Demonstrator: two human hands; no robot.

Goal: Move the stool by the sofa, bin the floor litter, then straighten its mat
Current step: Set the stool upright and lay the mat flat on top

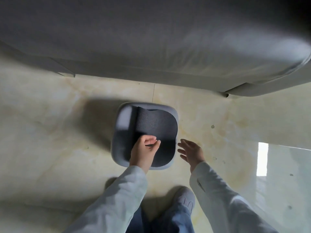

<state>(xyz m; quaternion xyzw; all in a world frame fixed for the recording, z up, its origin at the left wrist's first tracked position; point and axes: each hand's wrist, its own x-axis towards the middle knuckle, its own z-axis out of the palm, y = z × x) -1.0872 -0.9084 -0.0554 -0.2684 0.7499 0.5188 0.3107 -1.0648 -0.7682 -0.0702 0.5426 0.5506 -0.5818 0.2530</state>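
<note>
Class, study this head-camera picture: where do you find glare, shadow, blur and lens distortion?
Head view: glare is a bright patch on the floor at right; a soft shadow lies left of the stool; the sofa is smeared by motion blur and its edge bows from the wide lens; the left hand pinching the mat and the open right hand are fairly sharp.

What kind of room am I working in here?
Probably a home living room: a grey upholstered sofa stands on a glossy cream marble-look tile floor, and a small grey plastic stool with a dark mat sits before it.
</note>
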